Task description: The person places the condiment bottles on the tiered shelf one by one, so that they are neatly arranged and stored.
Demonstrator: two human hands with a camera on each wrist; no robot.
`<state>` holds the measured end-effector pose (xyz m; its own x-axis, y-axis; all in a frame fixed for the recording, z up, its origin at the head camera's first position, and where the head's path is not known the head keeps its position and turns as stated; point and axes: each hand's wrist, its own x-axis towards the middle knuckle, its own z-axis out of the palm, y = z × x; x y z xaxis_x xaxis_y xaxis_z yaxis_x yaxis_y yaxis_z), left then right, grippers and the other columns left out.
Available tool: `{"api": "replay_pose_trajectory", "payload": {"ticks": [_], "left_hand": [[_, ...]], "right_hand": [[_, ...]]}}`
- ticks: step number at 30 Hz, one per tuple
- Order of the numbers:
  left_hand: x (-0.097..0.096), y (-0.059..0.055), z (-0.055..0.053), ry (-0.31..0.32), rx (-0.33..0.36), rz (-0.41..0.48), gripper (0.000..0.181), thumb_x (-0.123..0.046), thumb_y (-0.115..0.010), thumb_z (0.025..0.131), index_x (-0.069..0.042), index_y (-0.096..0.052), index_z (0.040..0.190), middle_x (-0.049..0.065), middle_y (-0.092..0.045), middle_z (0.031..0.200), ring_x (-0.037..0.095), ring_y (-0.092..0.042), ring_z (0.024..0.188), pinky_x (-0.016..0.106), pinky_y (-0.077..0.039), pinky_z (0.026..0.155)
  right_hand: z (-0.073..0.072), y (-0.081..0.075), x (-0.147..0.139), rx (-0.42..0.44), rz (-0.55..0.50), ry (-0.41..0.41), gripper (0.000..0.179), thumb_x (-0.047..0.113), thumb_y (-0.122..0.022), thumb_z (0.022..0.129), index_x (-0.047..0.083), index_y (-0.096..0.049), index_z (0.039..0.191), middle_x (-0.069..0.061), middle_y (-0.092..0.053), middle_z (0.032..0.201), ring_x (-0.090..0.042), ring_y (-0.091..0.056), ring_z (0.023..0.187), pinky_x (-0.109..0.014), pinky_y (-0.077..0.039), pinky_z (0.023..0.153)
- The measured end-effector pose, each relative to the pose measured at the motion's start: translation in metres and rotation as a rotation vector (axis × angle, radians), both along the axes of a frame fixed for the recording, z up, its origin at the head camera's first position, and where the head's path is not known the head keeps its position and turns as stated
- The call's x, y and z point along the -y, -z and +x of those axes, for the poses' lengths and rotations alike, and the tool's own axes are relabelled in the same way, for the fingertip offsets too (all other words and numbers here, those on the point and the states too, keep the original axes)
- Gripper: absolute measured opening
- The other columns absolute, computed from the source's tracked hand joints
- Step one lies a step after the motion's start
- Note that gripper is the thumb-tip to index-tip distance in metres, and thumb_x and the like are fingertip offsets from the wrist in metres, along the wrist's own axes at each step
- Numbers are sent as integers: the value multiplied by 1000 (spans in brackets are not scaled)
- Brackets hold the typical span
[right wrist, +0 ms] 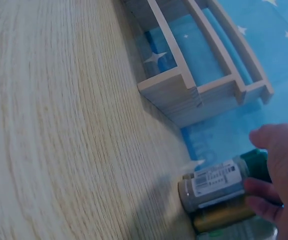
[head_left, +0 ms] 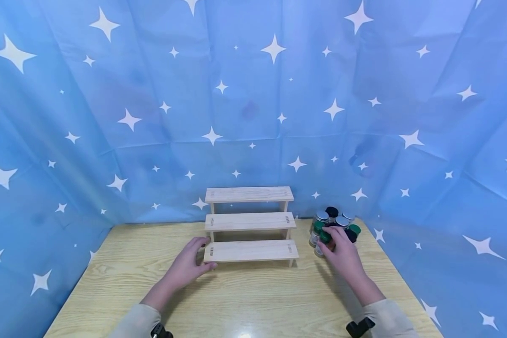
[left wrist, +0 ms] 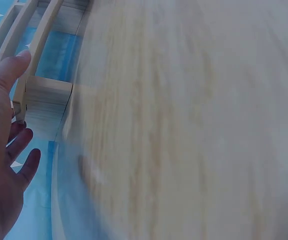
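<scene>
A three-step wooden display rack stands against the backdrop. My left hand holds the left end of its lowest step. In the left wrist view, the thumb lies on the front of the board and the fingers curl at its side. On the right stands a cluster of small spice jars with green, black and silver caps. There my right hand has its thumb and fingers around one green-capped jar. This jar is see-through, with a white barcode label; the hand partly hides its cap.
The jars stand close together near the right back edge of the wooden table. A blue backdrop with white stars hangs behind and at both sides. The rack is left of the jars, with bare wood between them.
</scene>
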<state>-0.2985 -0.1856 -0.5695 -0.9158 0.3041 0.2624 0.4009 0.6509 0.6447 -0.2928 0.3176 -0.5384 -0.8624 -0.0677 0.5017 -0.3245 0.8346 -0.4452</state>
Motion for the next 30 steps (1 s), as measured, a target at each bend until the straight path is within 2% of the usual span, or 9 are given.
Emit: {"api": "replay_pose_trajectory", "payload": {"ticks": [6, 9, 20, 30], "left_hand": [[0, 3, -1, -15, 29, 5, 80, -36, -95, 91, -6, -58, 156, 11, -60, 154, 36, -58, 143, 56, -49, 121], [0, 3, -2, -28, 43, 15, 79, -34, -96, 90, -6, -59, 155, 10, -61, 153, 35, -60, 141, 56, -52, 118], [1, 0, -4, -43, 62, 13, 78, -33, -96, 90, -6, -61, 154, 8, -63, 152, 35, -64, 134, 55, -57, 112], [0, -6, -5, -38, 76, 19, 76, -31, -98, 88, -4, -64, 150, 10, -64, 149, 37, -65, 132, 56, -57, 110]], "right_hand": [[0, -1, -1, 25, -26, -15, 42, -1, -82, 98, -2, -70, 138, -16, -59, 130, -20, -60, 89, -28, -54, 70], [0, -2, -1, 53, -43, -13, 39, 0, -82, 98, -2, -71, 136, -16, -57, 128, -19, -57, 88, -26, -52, 68], [2, -9, 2, 115, -45, -33, 41, 2, -82, 99, 2, -72, 138, -16, -71, 128, -17, -60, 85, -28, -54, 67], [1, -7, -3, 121, -90, -33, 39, 10, -84, 100, 6, -74, 138, -11, -71, 121, -19, -60, 88, -28, -54, 68]]}}
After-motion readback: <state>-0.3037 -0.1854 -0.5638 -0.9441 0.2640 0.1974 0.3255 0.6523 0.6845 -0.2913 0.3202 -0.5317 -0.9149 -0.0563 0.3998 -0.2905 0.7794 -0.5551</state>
